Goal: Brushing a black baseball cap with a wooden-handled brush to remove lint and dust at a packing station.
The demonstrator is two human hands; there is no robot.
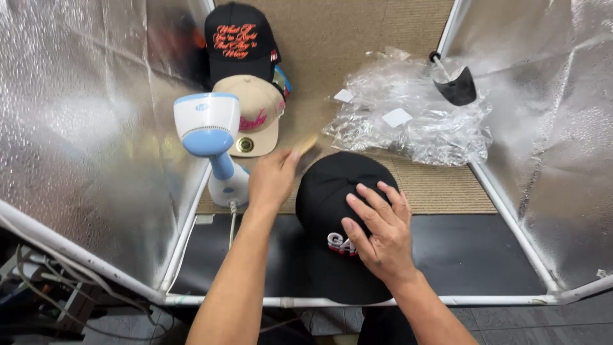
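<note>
A black cap (pixel 325 191) with a white and red embroidered front lies on the work surface in front of me. My right hand (pixel 378 230) rests flat on its crown, fingers spread. My left hand (pixel 273 177) is at the cap's left side and grips a small wooden-handled brush (pixel 308 145) that sticks out past its fingers. A white and light blue handheld steamer (pixel 211 131) stands upright just left of my left hand.
A beige cap (pixel 258 115) and a black cap with red lettering (pixel 239 41) lie stacked at the back. Crumpled clear plastic bags (pixel 408 118) lie at the right. A black cap-shaped insert (pixel 458 88) hangs near the foil-lined right wall (pixel 562 128). A foil wall (pixel 83 128) stands left.
</note>
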